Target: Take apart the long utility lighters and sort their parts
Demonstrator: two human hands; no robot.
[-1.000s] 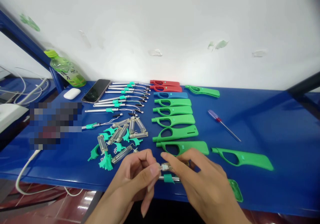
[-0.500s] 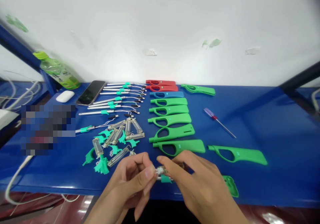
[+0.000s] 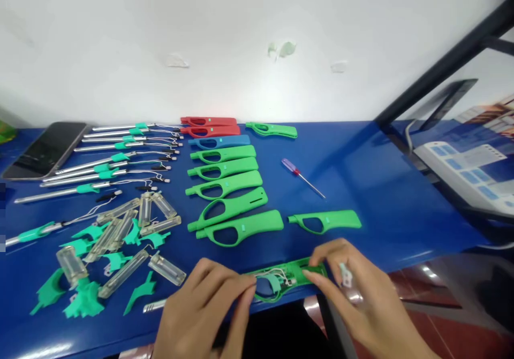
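Observation:
An open green lighter casing half (image 3: 299, 268) lies at the table's front edge, with white wires (image 3: 277, 273) and a teal trigger (image 3: 274, 282) inside. My left hand (image 3: 204, 305) is closed over its front end, where a metal tube (image 3: 153, 306) sticks out to the left. At the other end, my right hand (image 3: 349, 289) has thumb and forefinger around the casing. A small teal and whitish piece (image 3: 346, 275) shows among the right hand's other fingers. Left of my hands lie clear fuel tanks (image 3: 166, 269) and loose teal triggers (image 3: 140, 290).
Green casings (image 3: 241, 228), a blue one (image 3: 219, 142) and red ones (image 3: 211, 130) line the middle. Another green casing (image 3: 337, 220) and a screwdriver (image 3: 303, 178) lie rightward. Metal lighter tubes with wires (image 3: 64, 193) and a phone (image 3: 44, 150) are at left.
The view has swung right. My hands have parted from pinching a small clear part and now hold opposite ends of the open green casing, which was mostly hidden beneath my right hand.

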